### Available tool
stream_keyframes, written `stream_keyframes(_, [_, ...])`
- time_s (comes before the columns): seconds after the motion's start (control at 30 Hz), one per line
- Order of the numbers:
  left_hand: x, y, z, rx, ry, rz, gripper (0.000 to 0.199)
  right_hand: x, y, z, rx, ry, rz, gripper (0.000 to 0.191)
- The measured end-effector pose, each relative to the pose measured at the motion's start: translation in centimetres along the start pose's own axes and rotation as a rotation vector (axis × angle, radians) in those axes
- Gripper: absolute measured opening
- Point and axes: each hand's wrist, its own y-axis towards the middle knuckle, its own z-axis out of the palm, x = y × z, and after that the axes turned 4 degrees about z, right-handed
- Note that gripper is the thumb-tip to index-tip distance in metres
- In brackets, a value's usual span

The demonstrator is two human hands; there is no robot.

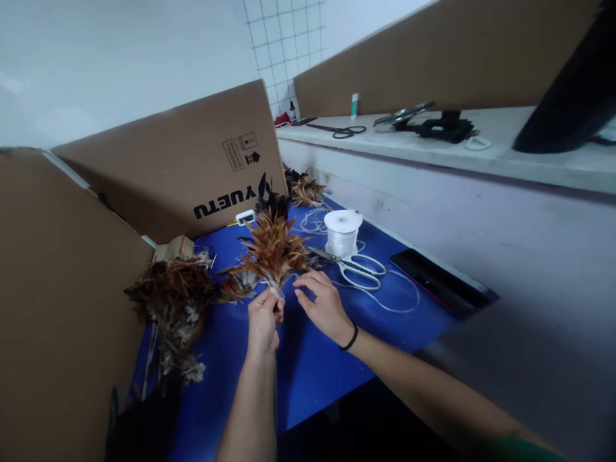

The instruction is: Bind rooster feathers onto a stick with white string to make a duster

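My left hand (264, 316) is closed round the pale base of a bundle of brown feathers (275, 247), which fans out upward from the grip. Just to the right, my right hand (322, 301) has its thumb and forefinger near a thin clear cord (292, 276); whether they pinch it is too small to tell. White-handled scissors (353, 266) lie beyond my right hand. A white spool of cord (342, 232) stands behind the scissors. Loose cord loops on the table to the right of them.
More brown feathers (176, 289) are heaped at the left of the blue table (317, 378). A black phone (433, 279) lies at the right edge. Cardboard (183, 167) stands behind; a white ledge (510, 154) holds black scissors (339, 130).
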Motion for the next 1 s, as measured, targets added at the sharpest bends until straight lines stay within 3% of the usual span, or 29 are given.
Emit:
stream_keyframes(0.13, [-0.5,-0.2,-0.2,0.040,-0.037,-0.023,0.034,0.3,0.2,-0.5,-0.070,-0.011,-0.059,0.015])
stream_keyframes(0.23, [-0.6,-0.2,-0.4,0.074,-0.076,-0.035,0.034,-0.4,0.7,-0.4,-0.071,0.061,0.069,0.010])
stream_keyframes(0.4, [-0.7,0.0,-0.8,0.108,-0.094,-0.048,0.035,-1.5,1.2,0.8,0.200,0.410,0.312,0.041])
stream_keyframes(0.5, [-0.7,0.0,-0.9,0.096,-0.077,-0.060,0.036,-1.3,1.4,1.2,0.391,0.625,0.408,0.032])
stream_keyframes(0.6, [-0.8,0.1,-1.0,0.081,-0.064,-0.059,0.038,-1.0,1.6,1.3,0.468,0.694,0.454,0.023])
stream_keyframes(0.73, [-0.4,0.1,-0.8,0.030,0.037,0.017,0.039,-1.0,1.8,1.7,0.430,0.612,0.371,0.017])
stream_keyframes(0.87, [0.6,0.4,-0.7,-0.111,0.196,0.147,0.041,-1.3,1.9,1.3,0.384,0.389,0.274,0.015])
stream_keyframes(0.93, [0.9,0.5,-0.8,-0.165,0.290,0.214,0.039,-1.4,2.2,0.1,0.201,0.215,0.171,0.032])
stream_keyframes(1.0, [1.1,0.3,-0.8,-0.213,0.409,0.288,0.033,-1.6,3.2,-1.4,-0.008,0.092,0.058,0.068])
